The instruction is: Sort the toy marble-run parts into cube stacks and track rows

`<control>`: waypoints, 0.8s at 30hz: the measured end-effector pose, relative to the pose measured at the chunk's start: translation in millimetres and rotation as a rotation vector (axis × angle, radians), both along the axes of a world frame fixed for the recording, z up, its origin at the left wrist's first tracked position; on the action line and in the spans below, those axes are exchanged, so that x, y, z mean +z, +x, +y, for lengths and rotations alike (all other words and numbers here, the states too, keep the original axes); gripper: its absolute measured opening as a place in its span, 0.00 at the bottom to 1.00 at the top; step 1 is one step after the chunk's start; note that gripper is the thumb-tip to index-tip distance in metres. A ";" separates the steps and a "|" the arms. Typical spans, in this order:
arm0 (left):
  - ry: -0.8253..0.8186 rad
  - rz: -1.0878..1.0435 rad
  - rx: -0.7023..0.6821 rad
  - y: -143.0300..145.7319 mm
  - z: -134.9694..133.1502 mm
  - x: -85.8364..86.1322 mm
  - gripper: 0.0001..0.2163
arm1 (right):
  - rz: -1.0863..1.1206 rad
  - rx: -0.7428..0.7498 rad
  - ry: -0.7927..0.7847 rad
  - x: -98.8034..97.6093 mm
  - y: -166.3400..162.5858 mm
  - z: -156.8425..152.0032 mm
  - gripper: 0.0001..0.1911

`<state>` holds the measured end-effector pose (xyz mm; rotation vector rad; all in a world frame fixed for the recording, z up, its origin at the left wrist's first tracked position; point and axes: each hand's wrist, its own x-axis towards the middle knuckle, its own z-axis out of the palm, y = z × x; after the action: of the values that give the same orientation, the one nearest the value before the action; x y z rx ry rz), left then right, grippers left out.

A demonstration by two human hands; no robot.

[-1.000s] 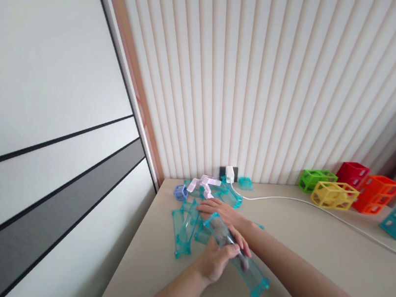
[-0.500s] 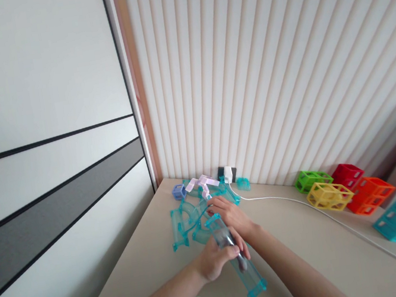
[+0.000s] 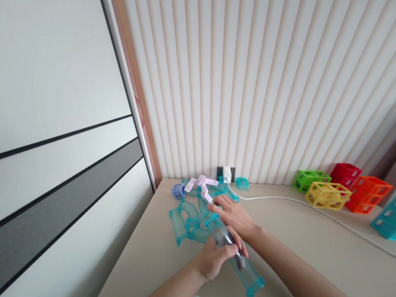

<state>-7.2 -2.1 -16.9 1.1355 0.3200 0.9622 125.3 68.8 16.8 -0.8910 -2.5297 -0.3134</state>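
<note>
Tube (image 3: 245, 273) runs eleven to five o'clock in the left hand (image 3: 216, 260), fingers wrapped around it. The right hand (image 3: 236, 217) sits at one o'clock from there; I cannot tell its grip. Teal pieces (image 3: 190, 213) lie at eleven.

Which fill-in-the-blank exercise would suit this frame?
The transparent teal-ended plastic tube is gripped in the ____ hand.
In the picture, the angular lilac plastic piece is to the ____ of the violet-blue openwork cube.
In the group at right, the leftmost openwork plastic block is ____.
Missing words: left; right; green.
</note>
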 end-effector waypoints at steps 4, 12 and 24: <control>0.024 0.017 0.015 -0.1 0.9 0.7 0.12 | -0.090 0.007 0.049 0.7 -2.4 -3.6 0.03; 0.013 0.007 -0.004 0.3 -0.5 1.6 0.12 | -0.198 0.045 0.123 4.5 2.0 -9.7 0.13; 0.023 -0.237 0.348 -6.1 6.4 17.6 0.14 | 0.178 -0.062 -0.103 -14.7 34.2 -9.8 0.16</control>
<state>-13.3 4.3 0.7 0.9907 0.3198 1.3969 159.5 59.0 2.0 -0.9924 -2.3746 -0.1176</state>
